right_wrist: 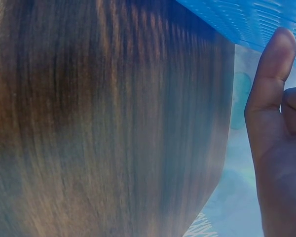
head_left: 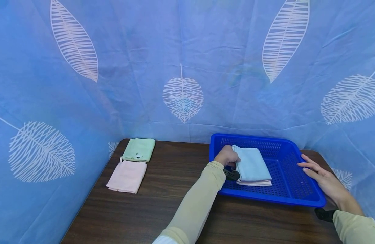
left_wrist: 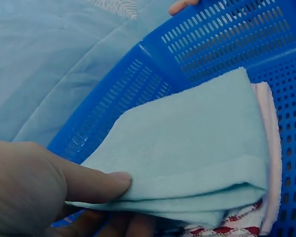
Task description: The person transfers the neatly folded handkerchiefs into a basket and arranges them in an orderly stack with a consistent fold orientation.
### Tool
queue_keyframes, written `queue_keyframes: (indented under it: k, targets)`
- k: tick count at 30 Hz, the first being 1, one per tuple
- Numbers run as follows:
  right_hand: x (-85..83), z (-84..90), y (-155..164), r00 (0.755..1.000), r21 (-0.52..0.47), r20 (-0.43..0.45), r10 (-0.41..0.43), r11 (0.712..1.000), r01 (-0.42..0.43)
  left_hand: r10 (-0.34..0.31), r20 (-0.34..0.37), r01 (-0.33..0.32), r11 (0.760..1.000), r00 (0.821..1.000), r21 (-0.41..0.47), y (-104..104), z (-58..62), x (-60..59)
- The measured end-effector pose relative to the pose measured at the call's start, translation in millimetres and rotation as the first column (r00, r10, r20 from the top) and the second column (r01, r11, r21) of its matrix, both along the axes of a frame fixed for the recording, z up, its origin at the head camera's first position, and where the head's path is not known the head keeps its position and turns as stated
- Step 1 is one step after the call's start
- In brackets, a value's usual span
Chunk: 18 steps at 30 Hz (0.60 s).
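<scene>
My left hand [head_left: 227, 155] reaches into the blue plastic basket [head_left: 301, 178] and pinches the left edge of a folded light blue towel [head_left: 252, 164]. In the left wrist view, its thumb lies on top of the towel and the fingers are underneath. Beneath that towel are a folded pink towel [left_wrist: 270, 158] and a red-and-white patterned cloth [left_wrist: 244, 219]. My right hand [head_left: 326, 181] rests against the basket's right side, fingers extended over the rim. The right wrist view has its straight thumb [right_wrist: 276, 54] against the basket wall.
On the left of the dark wood table [head_left: 175, 176] lie a folded green towel [head_left: 140, 149] and, nearer me, a folded pink towel [head_left: 128, 176]. A blue curtain [head_left: 145, 84] with white leaf prints hangs behind and beside the table.
</scene>
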State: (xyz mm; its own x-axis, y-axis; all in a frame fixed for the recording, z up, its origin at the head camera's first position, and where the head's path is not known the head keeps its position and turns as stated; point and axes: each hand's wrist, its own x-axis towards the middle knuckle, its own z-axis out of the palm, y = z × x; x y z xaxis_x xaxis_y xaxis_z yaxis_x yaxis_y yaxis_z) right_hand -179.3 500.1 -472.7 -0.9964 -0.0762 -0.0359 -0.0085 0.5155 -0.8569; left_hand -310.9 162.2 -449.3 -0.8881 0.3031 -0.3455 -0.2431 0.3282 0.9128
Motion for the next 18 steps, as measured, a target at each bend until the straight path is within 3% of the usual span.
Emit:
queue_keyframes:
  k: [5,10,14,18]
  targets:
    - [0.0,-0.8,0,1.0,0.018,0.014,-0.008,1.0,0.007,-0.012,-0.07,-0.001,0.984,0.997,-0.179,1,2.1,0.5]
    - [-0.1,-0.8,1,1.0,0.036,0.016,-0.014,0.999,0.013,-0.06,-0.164,-0.002,0.935,0.985,-0.355,1,7.2,3.4]
    - [0.3,0.7,2,1.0,0.035,0.007,-0.017,0.999,0.017,-0.077,-0.2,-0.013,0.911,0.977,-0.411,1,9.9,4.3]
    - [2.7,0.5,1,1.0,0.026,0.014,-0.01,1.0,0.01,-0.076,-0.194,-0.009,0.915,0.978,-0.404,1,10.4,4.8]
